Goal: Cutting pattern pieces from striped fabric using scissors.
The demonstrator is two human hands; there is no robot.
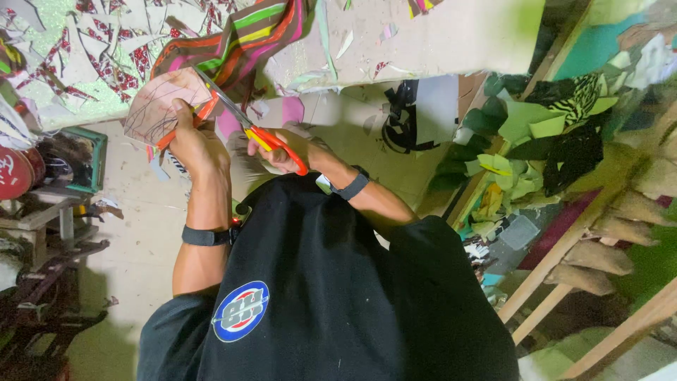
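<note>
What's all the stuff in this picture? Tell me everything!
Striped cloth: one, green, pink, orange and brown, hanging off the table edge at the top.
Table: one, pale, top.
Pink piece: one, pale pink, top left.
Scissors: one pair, orange handles, middle, blades at the pink piece.
Scrap pile: many, green and black, right.
Wristbands: two, black, one on each wrist.
Left hand: holds the pink piece.
Right hand: holds the scissors.

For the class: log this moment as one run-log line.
left hand: grips pink card piece with striped fabric | right hand: works orange-handled scissors, blades at the card's edge | scraps on table
</note>
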